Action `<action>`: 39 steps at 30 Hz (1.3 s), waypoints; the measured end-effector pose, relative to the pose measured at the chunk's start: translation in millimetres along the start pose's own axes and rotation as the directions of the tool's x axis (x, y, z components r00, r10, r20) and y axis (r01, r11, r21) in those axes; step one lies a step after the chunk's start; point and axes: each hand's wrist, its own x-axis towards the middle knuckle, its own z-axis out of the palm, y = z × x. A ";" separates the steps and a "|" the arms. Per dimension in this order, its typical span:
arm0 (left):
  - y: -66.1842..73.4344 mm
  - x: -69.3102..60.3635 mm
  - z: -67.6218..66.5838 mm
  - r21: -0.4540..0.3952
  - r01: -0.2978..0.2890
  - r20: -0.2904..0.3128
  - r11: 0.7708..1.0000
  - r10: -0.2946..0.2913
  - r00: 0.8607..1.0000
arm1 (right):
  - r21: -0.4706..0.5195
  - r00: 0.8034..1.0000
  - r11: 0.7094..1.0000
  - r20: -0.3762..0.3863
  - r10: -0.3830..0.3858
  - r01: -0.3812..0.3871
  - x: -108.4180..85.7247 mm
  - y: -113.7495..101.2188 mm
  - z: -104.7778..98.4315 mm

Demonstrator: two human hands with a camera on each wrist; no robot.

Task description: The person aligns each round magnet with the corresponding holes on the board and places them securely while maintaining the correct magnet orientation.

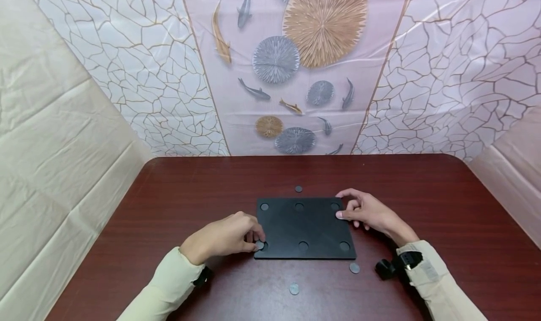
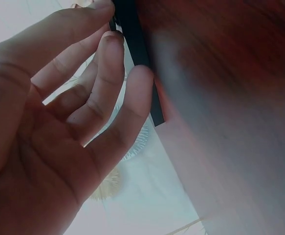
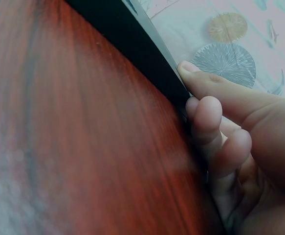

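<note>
A black board (image 1: 304, 227) with several round recesses lies flat on the table. In the head view my left hand (image 1: 228, 235) pinches a small grey disc (image 1: 259, 245) over the front left recess. The left wrist view shows that hand (image 2: 59, 122) against the board's edge (image 2: 141, 54), the disc hidden. My right hand (image 1: 376, 215) grips the board's back right corner, thumb on top. Seen from the right wrist, this hand (image 3: 250, 137) has its thumb on the board's upper edge and curled fingers beside its side (image 3: 142, 54).
One loose disc (image 1: 298, 189) lies behind the board, another (image 1: 354, 268) by its front right corner, and a third (image 1: 294, 289) nearer the table's front. The dark red table (image 1: 190, 184) ends at a patterned sheet (image 1: 296, 90). A black device (image 1: 385, 269) sits beside the right wrist.
</note>
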 end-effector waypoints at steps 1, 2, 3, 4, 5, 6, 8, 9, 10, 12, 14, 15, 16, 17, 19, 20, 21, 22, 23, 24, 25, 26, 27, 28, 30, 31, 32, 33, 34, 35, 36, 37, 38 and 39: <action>0.5 0.1 0.6 0.001 0.001 -0.005 1.000 -0.001 1.000 | 0.005 1.000 1.000 0.000 0.000 0.000 0.1 -0.1 0.1; 1.2 0.3 1.1 0.002 0.000 -0.008 1.000 0.000 1.000 | 0.009 1.000 1.000 0.000 0.000 0.000 0.1 -0.3 0.1; 1.8 0.6 1.8 0.004 -0.001 -0.011 1.000 0.001 1.000 | 0.014 1.000 1.000 -0.001 0.001 -0.001 0.2 -0.5 0.2; 2.5 0.9 2.4 0.003 0.001 -0.014 1.000 -0.001 1.000 | 0.017 1.000 1.000 -0.001 0.001 -0.001 0.4 -0.3 0.1; 3.2 1.3 3.0 0.003 0.002 -0.016 1.000 -0.002 1.000 | 0.016 1.000 1.000 0.000 -0.002 0.002 0.2 -0.5 0.0; 3.6 1.7 3.7 -0.001 0.005 -0.015 1.000 -0.005 1.000 | 0.015 1.000 1.000 0.001 -0.006 0.006 0.3 -0.4 0.0; 4.1 2.5 4.9 -0.003 0.011 -0.013 1.000 -0.011 1.000 | 0.019 1.000 1.000 -0.002 -0.002 0.002 0.1 -0.4 0.0; 4.4 2.8 5.3 -0.005 0.015 -0.013 1.000 -0.015 1.000 | 0.023 1.000 1.000 -0.002 -0.002 0.002 0.1 -0.3 0.0; 4.7 2.9 5.4 -0.008 0.017 -0.013 1.000 -0.017 1.000 | 0.023 1.000 1.000 -0.003 -0.001 0.001 0.2 -0.4 0.1; 4.9 3.2 5.8 -0.012 0.021 -0.017 1.000 -0.021 1.000 | 0.022 1.000 1.000 -0.004 -0.003 0.003 0.0 -0.8 0.2; 5.3 3.2 5.8 -0.015 0.023 -0.020 1.000 -0.023 1.000 | 0.020 1.000 1.000 -0.003 -0.004 0.004 -0.1 -0.9 0.2; 5.5 3.1 5.7 -0.016 0.025 -0.022 1.000 -0.025 0.999 | 0.018 1.000 1.000 -0.002 -0.005 0.005 -0.1 -0.9 0.3; 5.6 3.0 5.7 -0.017 0.028 -0.023 0.999 -0.029 0.999 | 0.017 1.000 1.000 -0.003 0.000 0.000 -0.3 -1.0 0.3; 5.8 3.0 5.7 -0.020 0.033 -0.024 0.999 -0.034 0.999 | 0.018 1.000 1.000 -0.004 0.003 -0.003 -0.3 -0.9 0.4; 5.9 2.9 5.6 -0.025 0.043 -0.024 0.999 -0.044 0.999 | 0.016 1.000 1.000 -0.002 0.000 0.000 -0.2 -0.6 0.6; 6.2 2.8 5.4 -0.028 0.046 -0.026 0.999 -0.047 0.999 | 0.016 1.000 1.000 -0.002 0.000 0.000 -0.3 -0.6 0.7; 6.2 2.8 5.4 -0.030 0.051 -0.025 0.998 -0.052 0.998 | 0.017 1.000 1.000 -0.002 0.001 -0.001 -0.4 -0.9 1.0; 6.1 2.7 5.5 -0.032 0.055 -0.025 0.998 -0.056 0.998 | 0.020 1.000 1.000 -0.004 0.005 -0.004 -0.3 -0.8 1.0; 5.9 2.7 5.7 -0.034 0.058 -0.025 0.998 -0.059 0.998 | 0.019 1.000 1.000 -0.003 0.002 -0.002 -0.3 -0.9 1.1; 5.6 2.4 5.5 -0.036 0.060 -0.024 0.998 -0.061 0.998 | 0.019 1.000 1.000 -0.002 -0.001 0.001 -0.4 -1.0 1.1; 5.7 2.7 5.6 -0.037 0.060 -0.024 0.997 -0.061 0.998 | 0.019 1.000 1.000 -0.003 0.000 0.000 -0.9 -0.9 0.2; 5.8 3.1 5.6 -0.038 0.058 -0.024 0.998 -0.059 0.998 | 0.021 1.000 1.000 -0.003 0.003 -0.003 -1.6 -1.0 -0.5; 5.5 3.4 5.7 -0.038 0.056 -0.023 0.998 -0.056 0.998 | 0.022 1.000 1.000 -0.004 0.003 -0.003 -2.1 -1.0 -1.2; 5.3 3.8 5.8 -0.038 0.053 -0.025 0.998 -0.054 0.998 | 0.024 1.000 1.000 -0.005 0.004 -0.004 -2.7 -0.9 -2.0; 4.6 4.7 5.9 -0.040 0.051 -0.029 0.998 -0.052 0.998 | 0.025 1.000 1.000 -0.005 0.000 0.000 -3.9 -0.9 -3.4; 4.0 5.2 6.3 -0.042 0.048 -0.032 0.998 -0.049 0.998 | 0.024 1.000 1.000 -0.007 0.001 -0.001 -4.6 -0.8 -3.9; 3.1 5.7 6.8 -0.044 0.045 -0.034 0.998 -0.047 0.998 | 0.024 1.000 1.000 -0.009 0.003 -0.003 -5.2 -0.9 -4.2; 2.3 5.8 7.3 -0.048 0.042 -0.038 0.998 -0.044 0.998 | 0.022 1.000 1.000 -0.011 0.008 -0.007 -5.8 -1.0 -4.2; 1.5 6.1 7.9 -0.053 0.043 -0.041 0.998 -0.045 0.998 | 0.021 1.000 1.000 -0.013 0.009 -0.009 -6.0 -1.0 -4.0; 0.5 5.8 8.4 -0.057 0.042 -0.045 0.997 -0.044 0.998 | 0.019 1.000 1.000 -0.014 0.012 -0.012 -6.0 -1.1 -3.4; -0.6 5.2 9.0 -0.060 0.039 -0.052 0.997 -0.042 0.998 | 0.015 1.000 1.000 -0.013 0.012 -0.012 -5.5 -1.2 -2.6; -1.7 4.5 9.4 -0.060 0.040 -0.058 0.997 -0.043 0.997 | 0.011 1.000 1.000 -0.012 0.012 -0.012 -4.8 -1.5 -1.5; -2.7 3.5 9.7 -0.058 0.042 -0.066 0.997 -0.046 0.997 | 0.012 1.000 1.000 -0.007 0.008 -0.008 -3.6 -1.8 -0.2; -3.4 2.3 9.7 -0.055 0.047 -0.074 0.997 -0.051 0.996 | 0.014 1.000 1.000 -0.005 0.008 -0.008 -2.1 -2.0 1.1</action>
